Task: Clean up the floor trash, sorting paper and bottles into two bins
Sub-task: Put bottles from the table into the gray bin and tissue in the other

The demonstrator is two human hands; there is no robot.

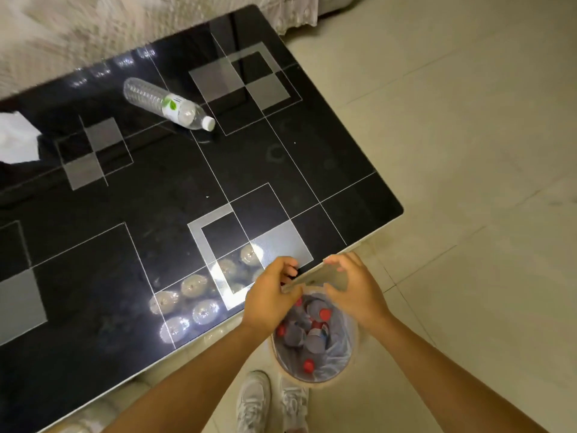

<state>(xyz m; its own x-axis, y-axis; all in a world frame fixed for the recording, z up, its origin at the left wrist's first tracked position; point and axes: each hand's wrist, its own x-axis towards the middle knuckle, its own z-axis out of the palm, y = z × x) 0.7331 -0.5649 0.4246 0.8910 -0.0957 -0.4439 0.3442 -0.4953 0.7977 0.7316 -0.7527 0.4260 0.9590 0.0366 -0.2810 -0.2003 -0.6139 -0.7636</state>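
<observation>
The clear bottle (pixel 168 104) was lying on its side on the black glass desk (pixel 156 198), well beyond both hands, white cap pointing back toward them. It looked empty, so my guess is it was super light, thin-walled and crushy, and prone to rolling or skidding on that glossy top. I'd have taken it around the labelled middle, where the ribbed body gives some bite, not by the cap.

Directly under the hands sat the bin (pixel 312 348) on the floor, bag-lined and already packed with red-capped bottles.

The left hand (pixel 271 295) was loosely curled, fingers half closed with nothing visible in them. The right hand (pixel 352 289) was spread wider, fingers arched over the bin's far rim near the desk edge. Neither grip was actually clamped on anything I could see. Something white (pixel 15 135) sat far off to the left on the desk, maybe paper, too blurry to say.
</observation>
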